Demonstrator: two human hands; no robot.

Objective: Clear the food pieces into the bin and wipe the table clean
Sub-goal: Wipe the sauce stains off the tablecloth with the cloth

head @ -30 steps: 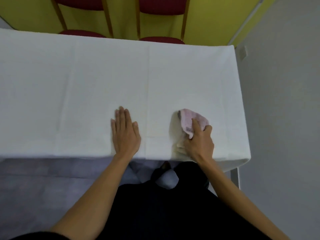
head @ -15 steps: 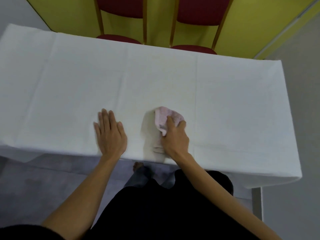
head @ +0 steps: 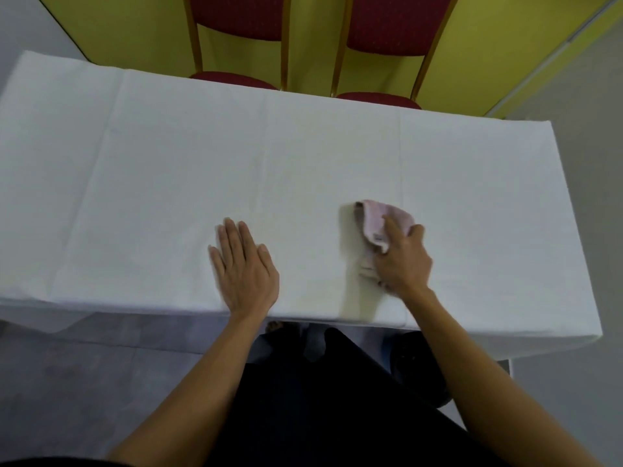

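A table under a white cloth (head: 303, 156) fills the middle of the view. My right hand (head: 401, 261) grips a crumpled pink cloth (head: 379, 220) and presses it onto the tablecloth near the front edge, right of centre. My left hand (head: 244, 267) lies flat on the tablecloth with straight fingers, to the left of the pink cloth and apart from it. I see no food pieces and no bin in this view.
Two red chairs with wooden frames (head: 236, 18) (head: 391, 25) stand behind the far edge of the table, against a yellow wall. Grey floor shows at the left front and on the right. My dark clothing fills the bottom middle.
My right hand has slid the pink cloth back toward the right along the front of the table. The left hand stays flat in place. The camera view has shifted.
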